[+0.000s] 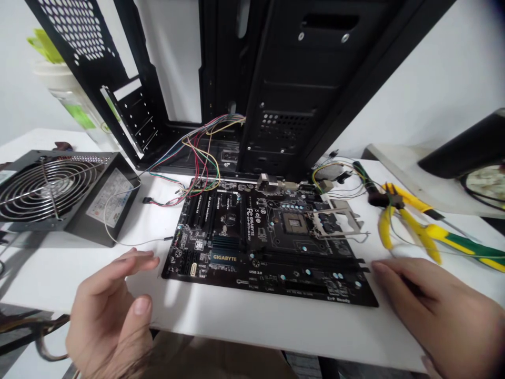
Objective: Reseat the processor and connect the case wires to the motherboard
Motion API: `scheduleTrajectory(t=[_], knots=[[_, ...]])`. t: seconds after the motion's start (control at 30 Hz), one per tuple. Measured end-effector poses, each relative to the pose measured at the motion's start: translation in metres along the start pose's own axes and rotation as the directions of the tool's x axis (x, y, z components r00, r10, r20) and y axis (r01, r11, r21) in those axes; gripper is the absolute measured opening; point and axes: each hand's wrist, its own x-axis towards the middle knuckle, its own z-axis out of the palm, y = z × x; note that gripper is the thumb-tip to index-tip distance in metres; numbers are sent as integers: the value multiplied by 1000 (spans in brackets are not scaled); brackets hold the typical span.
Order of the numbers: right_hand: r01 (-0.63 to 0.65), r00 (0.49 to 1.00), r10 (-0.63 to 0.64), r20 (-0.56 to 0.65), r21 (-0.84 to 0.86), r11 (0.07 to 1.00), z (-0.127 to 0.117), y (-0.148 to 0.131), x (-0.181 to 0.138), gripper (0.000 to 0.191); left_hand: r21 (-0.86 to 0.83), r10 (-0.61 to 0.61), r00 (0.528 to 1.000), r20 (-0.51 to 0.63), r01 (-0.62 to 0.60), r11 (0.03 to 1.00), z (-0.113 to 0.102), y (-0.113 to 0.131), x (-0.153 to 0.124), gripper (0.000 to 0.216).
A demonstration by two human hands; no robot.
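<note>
A black Gigabyte motherboard (272, 247) lies flat on the white table (221, 318), its CPU socket open with the metal latch (339, 221) swung to the right. My left hand (110, 310) hovers open just left of the board's near corner, fingers stretched toward it and holding nothing. Resting on the table by the board's right near corner, my right hand (437, 305) has its fingertips close to the edge and its fingers extended; nothing is in it.
An open black computer case (284, 84) stands behind the board, coloured wires (201, 152) spilling out onto it. A power supply with a fan grille (59, 189) sits at the left. Yellow-handled pliers (398, 216) and a yellow-green screwdriver (461, 237) lie at the right.
</note>
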Motion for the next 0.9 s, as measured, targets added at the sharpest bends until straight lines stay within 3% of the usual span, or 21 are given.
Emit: scheduleTrajectory(t=[0.1,0.23,0.4,0.5,0.57,0.7,0.77,0.9], knots=[[15,1000,-15,-4,38,999,-3,-4,2,35,-66,-46,999,-27,44,997,2,2,-1,23],[44,999,-44,-19,31,999,-5,-6,3,37,-49,-6,1000,3,6,999,2,2,-2,23],[53,998,-52,-27,22,998,-5,-7,3,36,76,71,981,181,-86,993,-7,-5,1,32],[90,995,-89,-33,33,995,-6,-9,4,36,239,150,914,376,-253,938,-12,-11,9,28],[118,992,-116,-44,40,992,-6,-10,4,37,301,217,841,495,-400,865,-11,-14,15,28],[141,988,-140,-69,14,990,-4,-10,5,41,331,297,728,617,-583,742,-1,-12,21,33],[157,982,-156,-104,7,988,-2,-8,5,44,335,309,694,650,-626,704,4,-10,21,33],[197,972,-196,-132,-9,980,-1,-9,6,47,343,272,674,687,-631,696,7,-8,22,27]])
